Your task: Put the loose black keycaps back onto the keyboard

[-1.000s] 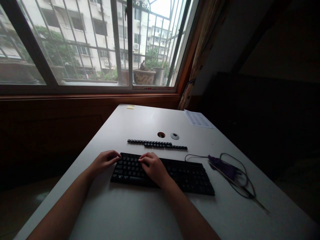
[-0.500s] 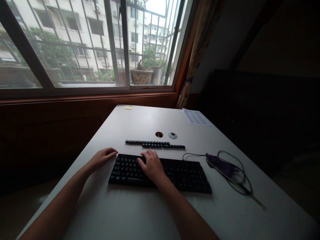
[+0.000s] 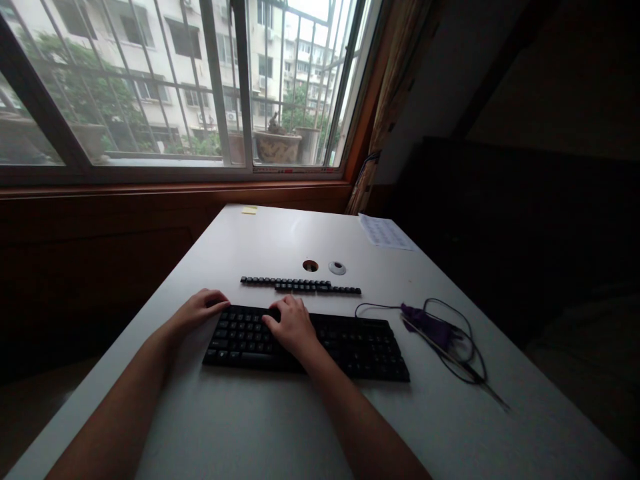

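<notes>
A black keyboard [image 3: 350, 343] lies on the white table [image 3: 280, 427] in front of me. My left hand [image 3: 197, 310] rests at the keyboard's far left corner, fingers curled loosely and touching its edge. My right hand [image 3: 291, 325] lies on the keys left of the middle, its fingers bent toward the top row. What sits under those fingertips is hidden. Just beyond the keyboard a row of loose black keycaps [image 3: 300, 286] lies in a line on the table.
A purple tool and a looped black cable [image 3: 440, 330] lie to the keyboard's right. A cable hole [image 3: 310, 265] and its round cap [image 3: 337, 268] sit behind the keycaps. A printed sheet [image 3: 385, 232] and a yellow note [image 3: 249, 210] lie near the window.
My right hand has slid up toward the keyboard's top row. My left hand has drawn a little away from the keys to the corner. The view has shifted right.
</notes>
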A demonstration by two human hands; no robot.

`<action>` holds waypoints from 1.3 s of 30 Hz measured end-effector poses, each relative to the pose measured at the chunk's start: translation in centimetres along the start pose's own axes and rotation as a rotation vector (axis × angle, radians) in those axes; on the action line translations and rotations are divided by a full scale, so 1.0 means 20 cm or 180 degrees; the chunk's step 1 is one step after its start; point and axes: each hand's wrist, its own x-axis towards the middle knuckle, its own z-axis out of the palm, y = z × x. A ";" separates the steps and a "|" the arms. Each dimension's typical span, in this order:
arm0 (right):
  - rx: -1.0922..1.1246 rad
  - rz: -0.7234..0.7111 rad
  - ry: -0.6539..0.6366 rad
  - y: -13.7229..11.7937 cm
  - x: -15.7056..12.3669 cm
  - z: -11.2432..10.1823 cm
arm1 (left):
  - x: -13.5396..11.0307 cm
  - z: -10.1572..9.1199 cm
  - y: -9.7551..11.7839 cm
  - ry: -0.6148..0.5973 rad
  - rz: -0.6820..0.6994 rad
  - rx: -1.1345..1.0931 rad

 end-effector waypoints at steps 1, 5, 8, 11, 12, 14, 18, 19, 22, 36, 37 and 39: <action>-0.0021 0.0000 0.0013 0.00 0.00 0.00 | 0.00 0.00 0.00 0.0001 0.0028 0.0006; -0.0040 0.0006 0.0063 -0.01 -0.01 -0.01 | -0.02 0.00 0.01 0.0025 0.0083 0.0024; 0.0051 -0.0008 0.0063 -0.02 -0.01 -0.02 | -0.02 0.00 0.02 0.0048 0.0115 0.0065; 0.0076 0.0010 0.0060 -0.02 -0.02 -0.02 | -0.02 0.01 0.03 0.0061 0.0107 0.0083; 0.0082 0.0021 0.0063 -0.02 -0.02 -0.02 | -0.02 0.01 0.03 0.0063 0.0104 0.0077; 0.0119 0.0030 0.0083 -0.01 -0.02 -0.02 | -0.02 0.00 0.03 0.0067 0.0111 0.0053; 0.0159 -0.0044 0.0111 -0.01 -0.02 -0.02 | -0.02 0.01 0.03 0.0083 0.0118 0.0025; 0.0151 -0.0054 0.0114 -0.01 -0.02 -0.02 | -0.02 0.01 0.03 0.0080 0.0109 0.0026; 0.0161 -0.0053 0.0165 0.00 -0.02 -0.01 | -0.02 0.01 0.02 0.0053 0.0102 0.0029; 0.0217 -0.0307 0.0522 0.02 0.02 0.01 | 0.00 0.03 -0.02 0.0110 0.0220 0.0122; 0.0234 -0.0321 0.0524 0.03 0.03 0.01 | 0.00 0.03 -0.02 0.0109 0.0227 0.0124; 0.0264 -0.0360 0.0512 0.05 0.05 0.00 | 0.00 0.03 -0.03 0.0127 0.0223 0.0119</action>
